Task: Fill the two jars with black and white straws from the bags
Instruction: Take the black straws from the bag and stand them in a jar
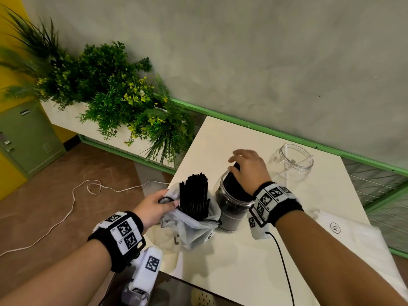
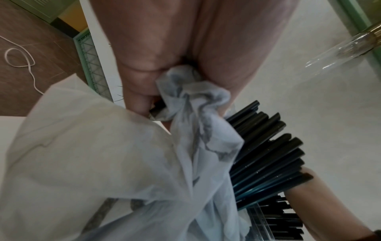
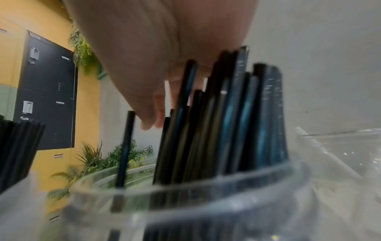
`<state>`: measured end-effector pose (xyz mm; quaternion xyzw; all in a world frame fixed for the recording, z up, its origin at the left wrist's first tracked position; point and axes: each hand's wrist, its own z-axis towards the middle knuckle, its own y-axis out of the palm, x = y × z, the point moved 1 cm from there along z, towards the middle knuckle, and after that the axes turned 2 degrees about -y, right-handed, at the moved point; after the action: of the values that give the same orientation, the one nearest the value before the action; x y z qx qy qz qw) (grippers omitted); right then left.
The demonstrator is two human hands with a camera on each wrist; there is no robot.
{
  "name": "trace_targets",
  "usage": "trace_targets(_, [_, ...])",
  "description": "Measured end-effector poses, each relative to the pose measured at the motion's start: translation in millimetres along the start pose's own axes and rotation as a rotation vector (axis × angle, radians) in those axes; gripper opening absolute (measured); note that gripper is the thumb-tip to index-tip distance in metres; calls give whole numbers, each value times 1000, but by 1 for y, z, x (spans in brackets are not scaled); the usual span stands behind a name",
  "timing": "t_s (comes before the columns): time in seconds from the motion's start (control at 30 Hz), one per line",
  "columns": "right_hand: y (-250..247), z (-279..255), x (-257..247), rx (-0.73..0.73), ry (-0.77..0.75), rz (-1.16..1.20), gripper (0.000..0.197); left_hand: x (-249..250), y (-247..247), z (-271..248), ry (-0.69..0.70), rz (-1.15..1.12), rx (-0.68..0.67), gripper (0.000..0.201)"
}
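Note:
My left hand (image 1: pixel 167 200) grips the bunched rim of a pale fabric bag (image 1: pixel 192 228) at the table's left edge. A bundle of black straws (image 1: pixel 194 195) stands upright in the bag. The left wrist view shows the bag cloth (image 2: pixel 103 146) gathered in my fingers beside the straws (image 2: pixel 268 154). My right hand (image 1: pixel 235 165) is over a clear jar (image 1: pixel 231 208) packed with black straws, thumb and fingers closed round their tops. The right wrist view shows that jar (image 3: pixel 185 203), its straws (image 3: pixel 237 114) and my fingers (image 3: pixel 148 124). A second clear jar (image 1: pixel 289 160) behind holds a few white straws.
A white bag marked XL (image 1: pixel 335 228) lies at the table's right front. Green plants in a planter (image 1: pixel 110 96) stand to the left, beyond the table edge. A white cord (image 1: pixel 72 195) trails on the brown floor. A green rail (image 1: pixel 287 135) runs along the wall.

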<state>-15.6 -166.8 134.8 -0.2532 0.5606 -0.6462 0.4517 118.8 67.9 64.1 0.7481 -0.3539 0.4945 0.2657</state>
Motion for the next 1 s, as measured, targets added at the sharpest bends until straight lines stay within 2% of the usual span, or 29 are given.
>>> trace_targets(0.03, [3,-3,2,-57,24,42,36,0,-1,0,-4,3,-1,13])
trace_targets(0.07, [2,-8,2,-55,58,132,42,-1,-2,-1,-6,5,-6,13])
trace_targets(0.13, [-5,-21,3,93,123,324,45,-3,-4,-1,-5,-4,-14,15])
trace_targets(0.2, [-9,-34,7,249,133,300,47,-3,-6,-2,-2,-6,-5,17])
trace_targets(0.23, [-9,-41,11,275,136,245,50,-3,-6,-2,-1,-7,-1,17])
trace_targets(0.3, [0,-55,21,231,180,243,60,-3,-6,-2,5,-7,8,16])
trace_targets(0.37, [12,-64,25,122,241,355,71,-3,-5,-1,10,1,23,15])
trace_targets(0.43, [21,-65,24,94,229,383,75,-3,-5,1,9,10,28,14])
trace_targets(0.53, [23,-52,13,111,117,150,82,-3,-3,2,9,15,25,14])
trace_targets(0.63, [22,-29,-1,-24,67,-43,94,-3,-4,2,-3,3,23,14])
trace_targets(0.7, [22,-17,-3,-56,68,-78,89,-4,-5,3,-2,-3,22,14])
trace_targets(0.83, [28,-9,4,-42,26,-152,54,-5,-6,3,-2,-4,31,12])
trace_targets(1.0, [29,-5,8,134,-89,-190,39,-2,-5,1,15,-23,21,14])
